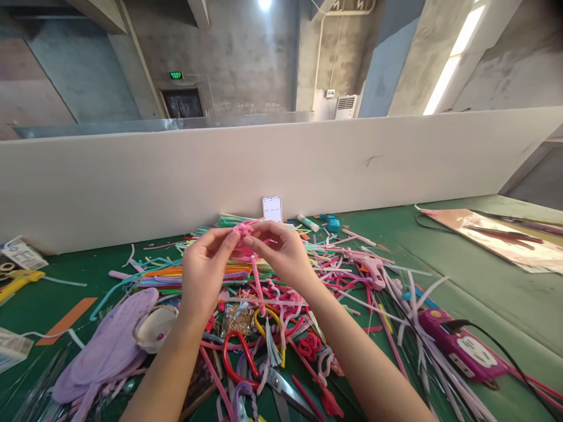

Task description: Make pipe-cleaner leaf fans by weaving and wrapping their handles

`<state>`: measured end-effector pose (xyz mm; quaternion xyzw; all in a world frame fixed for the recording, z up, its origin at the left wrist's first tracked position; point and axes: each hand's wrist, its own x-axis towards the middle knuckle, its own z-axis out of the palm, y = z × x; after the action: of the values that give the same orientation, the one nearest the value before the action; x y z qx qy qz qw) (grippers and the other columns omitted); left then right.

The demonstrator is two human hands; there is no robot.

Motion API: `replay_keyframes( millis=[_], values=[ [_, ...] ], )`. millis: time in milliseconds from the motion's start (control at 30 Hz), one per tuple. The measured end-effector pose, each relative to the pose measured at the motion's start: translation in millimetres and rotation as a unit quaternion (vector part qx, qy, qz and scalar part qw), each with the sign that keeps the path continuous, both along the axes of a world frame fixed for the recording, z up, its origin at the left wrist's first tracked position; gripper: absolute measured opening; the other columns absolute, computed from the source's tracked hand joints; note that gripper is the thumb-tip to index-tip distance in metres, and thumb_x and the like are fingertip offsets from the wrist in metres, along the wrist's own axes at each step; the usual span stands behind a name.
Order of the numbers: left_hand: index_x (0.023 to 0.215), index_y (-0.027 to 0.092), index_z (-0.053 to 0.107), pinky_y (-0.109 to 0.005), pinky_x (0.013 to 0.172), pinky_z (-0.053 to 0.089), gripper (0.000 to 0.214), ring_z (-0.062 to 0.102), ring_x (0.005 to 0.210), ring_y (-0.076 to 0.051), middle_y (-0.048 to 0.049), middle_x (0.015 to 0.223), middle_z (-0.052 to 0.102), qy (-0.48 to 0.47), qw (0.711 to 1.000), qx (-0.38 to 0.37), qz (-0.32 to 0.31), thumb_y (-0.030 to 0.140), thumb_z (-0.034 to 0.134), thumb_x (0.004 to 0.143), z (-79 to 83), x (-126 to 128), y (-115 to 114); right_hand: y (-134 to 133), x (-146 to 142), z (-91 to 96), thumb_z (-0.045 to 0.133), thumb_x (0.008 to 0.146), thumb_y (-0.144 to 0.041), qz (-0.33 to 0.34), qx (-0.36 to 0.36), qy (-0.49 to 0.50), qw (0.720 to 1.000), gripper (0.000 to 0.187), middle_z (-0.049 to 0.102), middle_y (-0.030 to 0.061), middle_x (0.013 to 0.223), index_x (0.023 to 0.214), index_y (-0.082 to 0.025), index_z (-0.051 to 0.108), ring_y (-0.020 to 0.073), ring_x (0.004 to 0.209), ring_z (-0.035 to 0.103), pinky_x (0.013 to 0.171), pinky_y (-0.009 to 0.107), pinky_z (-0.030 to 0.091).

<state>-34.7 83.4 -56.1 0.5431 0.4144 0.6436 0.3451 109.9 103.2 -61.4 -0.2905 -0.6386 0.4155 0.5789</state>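
Both my hands are raised over a green table (pixel 484 281) and meet at a pink pipe-cleaner piece (pixel 244 229). My left hand (pixel 206 271) pinches its top from the left with thumb and forefinger. My right hand (pixel 281 251) pinches the same top from the right. A twisted pink stem (pixel 258 284) hangs down from the pinch, ending in a pale tassel (pixel 270 343). Below lies a heap of coloured pipe cleaners (pixel 211 275).
A phone (pixel 272 208) leans on the white partition (pixel 176 181). Scissors (pixel 281 384), a pink glue gun (pixel 373 268), a purple power strip (pixel 461 346), a glue stick (pixel 308 223), purple cloth (pixel 105 346) and a small bowl (pixel 155 328) lie around.
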Motion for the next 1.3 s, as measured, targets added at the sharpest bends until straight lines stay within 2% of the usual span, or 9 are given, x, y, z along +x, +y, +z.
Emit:
replay_keyframes(
  millis=[167,333,500,700,967,1067,1167,1233,1300],
  values=[
    [0.089,0.019,0.075,-0.022,0.058,0.055,0.032,0.068,0.078,-0.018,-0.0040,0.085,0.075,0.083,0.996,-0.013,-0.008,0.050,0.065,0.085,3.5,-4.0,-1.0,2.9,2.5,0.2,0.069,0.081,-0.039,0.005,-0.015,0.001,1.000,0.023,0.064,0.0016,0.077,0.081,-0.017,0.064,0.0114,0.069,0.058,0.062,0.026,0.048],
    [0.081,0.018,0.073,-0.020,0.057,0.051,0.027,0.064,0.070,-0.014,-0.0014,0.077,0.072,0.147,0.989,-0.004,0.012,0.045,0.073,0.079,3.8,-7.3,-0.2,3.0,2.6,-0.5,0.064,0.084,-0.042,0.033,-0.015,-0.045,0.998,0.026,0.065,0.0015,0.076,0.082,-0.015,0.064,0.0107,0.067,0.058,0.061,0.025,0.048],
    [0.079,0.018,0.072,-0.019,0.060,0.049,0.023,0.059,0.062,-0.010,0.0012,0.070,0.068,0.130,0.991,-0.008,0.000,0.040,0.075,0.077,-0.6,-10.1,4.5,4.6,-0.9,-4.7,0.065,0.084,-0.039,-0.015,-0.003,-0.055,0.998,0.024,0.067,0.0020,0.074,0.082,-0.015,0.066,0.0118,0.067,0.061,0.063,0.025,0.049],
    [0.074,0.017,0.068,-0.018,0.059,0.048,0.026,0.056,0.060,-0.009,0.0025,0.064,0.063,0.069,0.995,-0.028,-0.058,0.040,0.079,0.073,-3.6,-5.3,10.0,9.8,2.1,-7.9,0.069,0.079,-0.040,0.039,-0.042,-0.014,0.998,0.025,0.064,0.0010,0.069,0.078,-0.015,0.065,0.0111,0.063,0.059,0.061,0.025,0.050],
    [0.082,0.017,0.068,-0.024,0.063,0.053,0.039,0.063,0.067,-0.015,-0.0014,0.072,0.068,0.109,0.989,-0.074,-0.071,0.052,0.079,0.068,-8.8,-3.5,14.0,9.1,11.7,-3.5,0.062,0.084,-0.026,-0.079,-0.024,-0.148,0.986,0.015,0.066,0.0014,0.066,0.076,-0.014,0.067,0.0112,0.060,0.058,0.060,0.025,0.046],
    [0.089,0.018,0.068,-0.026,0.064,0.055,0.040,0.068,0.076,-0.020,-0.0050,0.080,0.072,0.184,0.979,-0.075,-0.042,0.055,0.074,0.073,-8.3,-13.8,16.9,7.7,28.6,0.8,0.058,0.089,-0.031,-0.089,-0.053,-0.352,0.930,0.023,0.070,0.0038,0.070,0.080,-0.015,0.073,0.0129,0.064,0.061,0.061,0.025,0.045],
    [0.090,0.018,0.067,-0.027,0.062,0.055,0.038,0.070,0.078,-0.021,-0.0067,0.081,0.073,0.199,0.977,-0.078,-0.001,0.055,0.065,0.081,-5.1,-25.7,18.0,11.0,44.4,-4.7,0.058,0.084,-0.017,-0.068,-0.091,-0.563,0.819,0.019,0.073,0.0078,0.075,0.079,-0.014,0.076,0.0171,0.070,0.066,0.061,0.026,0.045],
    [0.089,0.018,0.066,-0.027,0.060,0.055,0.035,0.070,0.077,-0.021,-0.0067,0.081,0.074,0.202,0.976,-0.081,0.004,0.052,0.063,0.083,-3.3,-32.0,18.0,15.9,47.9,-13.4,0.060,0.076,-0.006,-0.069,-0.108,-0.618,0.776,0.018,0.075,0.0137,0.082,0.082,-0.011,0.077,0.0233,0.078,0.068,0.063,0.029,0.047],
    [0.087,0.018,0.067,-0.026,0.060,0.055,0.032,0.070,0.075,-0.021,-0.0065,0.079,0.074,0.220,0.972,-0.078,0.006,0.049,0.063,0.082,-2.7,-36.8,17.9,21.2,44.8,-23.1,0.061,0.073,-0.003,-0.066,-0.121,-0.645,0.752,0.023,0.075,0.0169,0.089,0.087,-0.010,0.078,0.0275,0.084,0.070,0.065,0.030,0.049]
  ],
)
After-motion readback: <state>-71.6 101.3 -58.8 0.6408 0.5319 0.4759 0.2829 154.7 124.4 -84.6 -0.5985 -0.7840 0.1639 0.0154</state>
